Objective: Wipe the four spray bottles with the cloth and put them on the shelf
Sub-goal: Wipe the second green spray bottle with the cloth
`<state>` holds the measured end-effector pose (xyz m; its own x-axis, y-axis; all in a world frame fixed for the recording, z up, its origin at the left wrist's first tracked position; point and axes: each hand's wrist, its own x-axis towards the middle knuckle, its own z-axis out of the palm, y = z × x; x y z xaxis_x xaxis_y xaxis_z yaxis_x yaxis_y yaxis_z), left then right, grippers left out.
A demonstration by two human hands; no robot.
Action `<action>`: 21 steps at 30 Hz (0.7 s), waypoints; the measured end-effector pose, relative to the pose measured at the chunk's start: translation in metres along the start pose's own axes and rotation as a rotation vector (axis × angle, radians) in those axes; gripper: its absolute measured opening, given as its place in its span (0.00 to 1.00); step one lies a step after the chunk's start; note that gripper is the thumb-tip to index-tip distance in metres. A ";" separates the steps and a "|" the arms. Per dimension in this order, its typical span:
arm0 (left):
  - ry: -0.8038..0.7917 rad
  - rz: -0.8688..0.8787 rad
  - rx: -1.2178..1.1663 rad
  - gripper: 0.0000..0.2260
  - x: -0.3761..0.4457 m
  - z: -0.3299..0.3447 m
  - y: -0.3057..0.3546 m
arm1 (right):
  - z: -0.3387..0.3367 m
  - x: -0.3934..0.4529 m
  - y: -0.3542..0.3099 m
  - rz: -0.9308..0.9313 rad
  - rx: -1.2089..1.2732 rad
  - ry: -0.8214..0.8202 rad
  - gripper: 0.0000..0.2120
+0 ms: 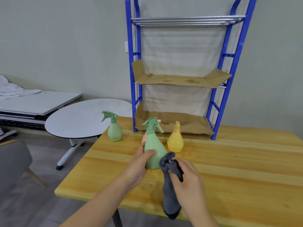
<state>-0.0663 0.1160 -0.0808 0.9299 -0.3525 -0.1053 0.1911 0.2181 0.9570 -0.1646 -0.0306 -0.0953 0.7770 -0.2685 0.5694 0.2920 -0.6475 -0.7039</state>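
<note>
Wooden table (229, 169) carries a blue shelf (218, 102) at its far edge. Left hand (139, 166) grips a green spray bottle (153, 149) upright — right hand (186, 176) is closed on a grey cloth (170, 190) touching its side. Behind it peeks what seems an orange bottle (144, 136); a yellow bottle (175, 141) and a second green bottle (114, 130) stand nearby.

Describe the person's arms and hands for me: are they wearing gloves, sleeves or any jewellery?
Both are bare. The left hand and right hand wear no gloves, and no rings, watch or bracelet show. Both forearms are uncovered right down to the picture's bottom edge, so no sleeve is in view.
</note>
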 end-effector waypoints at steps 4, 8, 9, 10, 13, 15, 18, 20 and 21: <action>-0.006 0.008 -0.001 0.23 -0.005 -0.001 0.004 | -0.002 -0.002 0.005 -0.044 -0.022 -0.013 0.13; 0.072 -0.100 -0.261 0.20 -0.012 0.007 0.014 | 0.001 -0.010 0.004 -0.195 -0.091 -0.035 0.13; 0.078 -0.125 -0.282 0.20 -0.012 0.008 0.015 | 0.004 -0.013 0.004 -0.247 -0.111 -0.034 0.14; 0.078 -0.137 -0.287 0.21 -0.012 0.009 0.016 | 0.006 -0.017 0.004 -0.279 -0.113 -0.008 0.15; 0.055 -0.138 -0.249 0.20 -0.017 0.012 0.019 | 0.001 -0.011 0.000 -0.222 -0.055 0.189 0.15; 0.019 -0.120 -0.161 0.19 -0.021 0.015 0.016 | -0.004 0.000 -0.007 -0.193 -0.030 0.270 0.16; 0.010 -0.112 -0.166 0.20 -0.026 0.015 0.015 | -0.002 0.005 -0.021 -0.292 -0.036 0.175 0.16; 0.026 -0.127 -0.245 0.21 -0.024 0.010 0.021 | 0.002 0.000 -0.015 -0.338 -0.080 0.047 0.17; 0.041 -0.117 -0.265 0.20 -0.022 0.006 0.025 | 0.004 -0.002 -0.008 -0.320 -0.093 0.001 0.17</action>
<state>-0.0843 0.1237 -0.0530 0.9076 -0.3535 -0.2265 0.3680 0.4104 0.8344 -0.1663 -0.0222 -0.0923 0.6533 -0.0415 0.7560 0.4689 -0.7617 -0.4471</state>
